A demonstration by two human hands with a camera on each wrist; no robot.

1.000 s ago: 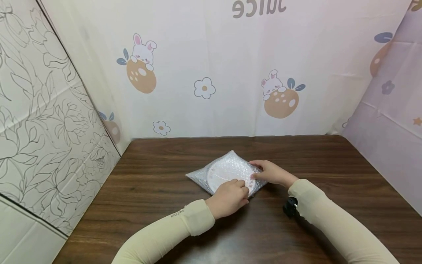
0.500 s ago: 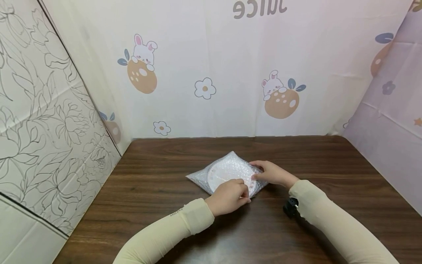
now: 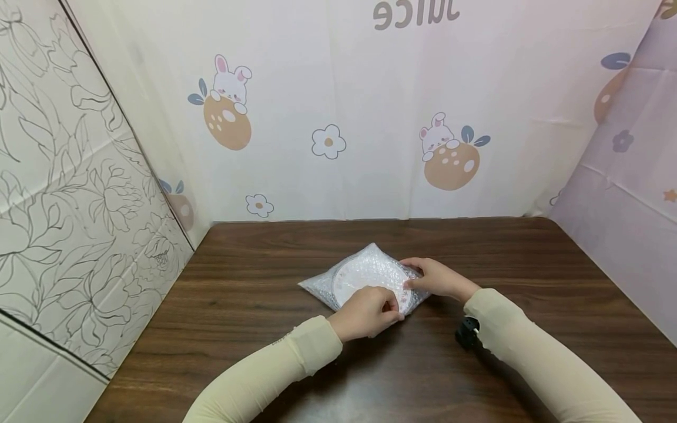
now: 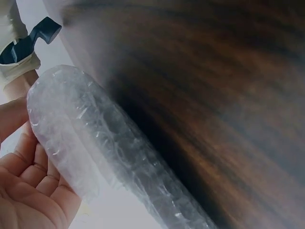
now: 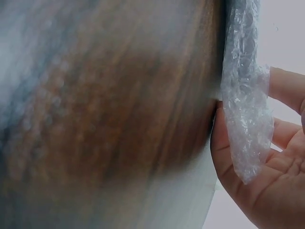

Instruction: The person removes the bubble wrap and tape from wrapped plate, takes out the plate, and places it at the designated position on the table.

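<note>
A round white plate (image 3: 365, 273) with small reddish marks near its rim lies inside a clear bubble-wrap bag (image 3: 317, 284) on the table. My right hand (image 3: 438, 277) grips the bag's right corner, thumb on top and fingers under it; the right wrist view shows the bubble wrap (image 5: 245, 105) between them. At the near edge, my left hand (image 3: 367, 311) has its fingers curled over the plate, with thumb and forefinger pinching the wrap close to the right corner. In the left wrist view the bag's rounded edge (image 4: 90, 109) runs past the thumb and fingers.
Everything rests on a dark brown wood-grain table (image 3: 254, 258). A pale curtain (image 3: 370, 76) printed with rabbits and flowers hangs behind it, and a floral panel (image 3: 69, 176) stands at the left. A black wrist camera (image 3: 466, 332) sits by the right sleeve.
My left hand's fingertips have shifted slightly along the bag's near edge, and its thumb and forefinger have come together there. My right hand and the bag stay nearly in place.
</note>
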